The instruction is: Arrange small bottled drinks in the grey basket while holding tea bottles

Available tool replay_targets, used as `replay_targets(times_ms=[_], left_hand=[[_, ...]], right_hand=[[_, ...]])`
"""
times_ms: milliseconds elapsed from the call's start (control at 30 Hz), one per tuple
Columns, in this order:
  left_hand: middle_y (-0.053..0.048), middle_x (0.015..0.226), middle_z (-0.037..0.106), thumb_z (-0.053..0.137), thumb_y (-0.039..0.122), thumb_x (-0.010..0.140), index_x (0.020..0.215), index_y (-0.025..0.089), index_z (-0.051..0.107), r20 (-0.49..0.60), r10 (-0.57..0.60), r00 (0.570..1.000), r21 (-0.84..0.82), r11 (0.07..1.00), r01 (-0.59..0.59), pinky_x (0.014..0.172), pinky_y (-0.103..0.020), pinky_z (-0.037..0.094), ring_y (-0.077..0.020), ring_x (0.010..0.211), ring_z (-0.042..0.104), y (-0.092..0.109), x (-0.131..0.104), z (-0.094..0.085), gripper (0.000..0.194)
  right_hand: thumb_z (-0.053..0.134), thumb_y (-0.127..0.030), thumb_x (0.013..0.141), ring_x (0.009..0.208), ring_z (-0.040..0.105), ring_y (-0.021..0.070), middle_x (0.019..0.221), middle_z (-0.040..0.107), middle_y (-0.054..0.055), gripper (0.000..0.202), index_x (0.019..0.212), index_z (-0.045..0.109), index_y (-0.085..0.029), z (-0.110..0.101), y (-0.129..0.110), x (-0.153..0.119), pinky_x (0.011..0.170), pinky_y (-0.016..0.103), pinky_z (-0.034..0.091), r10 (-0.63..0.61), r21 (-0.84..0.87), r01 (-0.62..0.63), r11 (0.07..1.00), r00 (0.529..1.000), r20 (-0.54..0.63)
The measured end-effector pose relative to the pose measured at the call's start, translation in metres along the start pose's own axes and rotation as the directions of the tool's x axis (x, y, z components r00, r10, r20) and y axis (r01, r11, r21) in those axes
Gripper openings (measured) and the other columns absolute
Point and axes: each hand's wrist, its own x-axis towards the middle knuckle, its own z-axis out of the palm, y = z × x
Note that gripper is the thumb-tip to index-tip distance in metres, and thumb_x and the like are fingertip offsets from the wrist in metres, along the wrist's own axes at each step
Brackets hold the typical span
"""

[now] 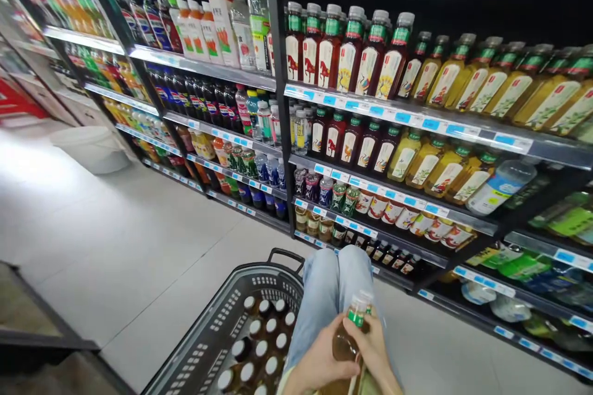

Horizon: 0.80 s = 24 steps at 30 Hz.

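In front of my knees, my left hand (319, 352) is wrapped round a drink bottle (341, 345) holding brownish-yellow liquid. My right hand (370, 345) grips the same bottle from the other side, fingers across its upper part. The bottle has a pale cap and a green band at the neck, and leans slightly. Something similar with green shows just behind its neck; whether it is a second bottle I cannot tell. Left of my legs stands a dark grey shopping basket (204, 327), with several white-capped brown bottles (262, 345) upright in it.
Ahead runs a long shelf unit (273, 83) with rows of drinks. Red and yellow tea bottles (370, 62) with green necks fill its right section; sodas and juices (204, 31) stand further left. A white tub (95, 148) sits on the floor at left. A dark-edged stand (41, 333) is at lower left.
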Motion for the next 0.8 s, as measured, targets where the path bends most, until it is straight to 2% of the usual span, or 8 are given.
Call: replay_targets(times_ms=[67,167,267,333,400,600,700,800], left_hand=[[-0.013,0.136,0.073,0.1,0.052,0.066,0.153,0.02,0.059,-0.055,-0.026,0.998,0.039,0.999,0.028,0.112,-0.048,0.056,-0.0389,0.127,0.067,-0.001,0.004,-0.003,0.102],[-0.012,0.128,0.075,0.099,0.052,0.066,0.14,0.019,0.067,-0.107,-0.068,0.992,0.035,0.997,0.072,0.111,-0.047,0.055,-0.0379,0.123,0.068,-0.003,0.006,-0.006,0.087],[-0.01,0.113,0.078,0.099,0.058,0.063,0.121,0.021,0.071,-0.203,-0.158,0.966,-0.226,0.968,0.111,0.098,-0.045,0.058,-0.0337,0.105,0.073,-0.011,0.006,-0.005,0.075],[-0.009,0.101,0.079,0.098,0.062,0.06,0.11,0.024,0.071,-0.274,-0.279,0.92,-0.462,0.877,0.129,0.082,-0.042,0.059,-0.0299,0.086,0.075,-0.018,0.005,-0.004,0.068],[-0.009,0.096,0.079,0.098,0.061,0.058,0.105,0.026,0.071,-0.294,-0.348,0.89,-0.589,0.8,0.118,0.071,-0.04,0.056,-0.0282,0.075,0.074,-0.023,0.004,-0.004,0.065],[-0.012,0.102,0.078,0.099,0.048,0.063,0.11,0.025,0.073,-0.293,-0.369,0.882,-0.626,0.771,0.114,0.075,-0.042,0.057,-0.0298,0.084,0.073,-0.029,0.003,-0.007,0.059],[-0.011,0.095,0.076,0.099,0.049,0.065,0.107,0.022,0.073,-0.278,-0.365,0.888,-0.626,0.77,0.121,0.075,-0.041,0.056,-0.0272,0.079,0.07,-0.031,0.003,-0.009,0.056],[-0.012,0.096,0.076,0.1,0.052,0.066,0.109,0.019,0.073,-0.279,-0.364,0.889,-0.627,0.77,0.119,0.076,-0.04,0.057,-0.0271,0.081,0.07,-0.032,0.004,-0.01,0.06]], right_hand=[[0.086,-0.077,0.074,0.083,0.076,0.0358,0.09,0.074,0.011,0.052,0.076,0.088,-0.026,-0.006,-0.002,0.004,0.075,0.046,0.066,0.036,0.022,-0.035,0.999,0.999,-0.015],[0.081,-0.076,0.081,0.092,0.075,0.038,0.095,0.077,0.011,0.049,0.081,0.089,-0.028,-0.02,0.002,0.002,0.084,0.05,0.065,0.018,-0.019,-0.017,1.0,0.999,0.037],[0.074,-0.072,0.09,0.105,0.073,0.0384,0.102,0.079,0.01,0.043,0.086,0.088,-0.031,-0.035,0.018,-0.004,0.098,0.054,0.06,-0.015,-0.12,0.02,0.993,0.999,0.047],[0.073,-0.067,0.094,0.114,0.071,0.0377,0.112,0.078,0.011,0.04,0.101,0.088,-0.03,-0.042,0.03,-0.007,0.106,0.055,0.056,-0.036,-0.159,0.041,0.986,0.999,0.035],[0.074,-0.064,0.095,0.117,0.069,0.0366,0.117,0.076,0.012,0.041,0.111,0.086,-0.027,-0.044,0.042,-0.008,0.108,0.056,0.054,-0.066,-0.161,0.066,0.985,0.998,0.005],[0.07,-0.056,0.1,0.111,0.07,0.033,0.118,0.072,0.012,0.038,0.118,0.082,-0.024,-0.037,0.051,-0.006,0.101,0.053,0.056,-0.147,-0.139,0.145,0.98,0.989,-0.005],[0.068,-0.052,0.104,0.113,0.07,0.0324,0.119,0.071,0.012,0.036,0.121,0.081,-0.024,-0.036,0.046,-0.005,0.1,0.05,0.057,-0.176,-0.164,0.176,0.971,0.984,0.016],[0.066,-0.051,0.106,0.116,0.07,0.0324,0.119,0.07,0.011,0.034,0.122,0.081,-0.025,-0.036,0.042,-0.004,0.099,0.048,0.058,-0.182,-0.184,0.185,0.965,0.983,0.032]])
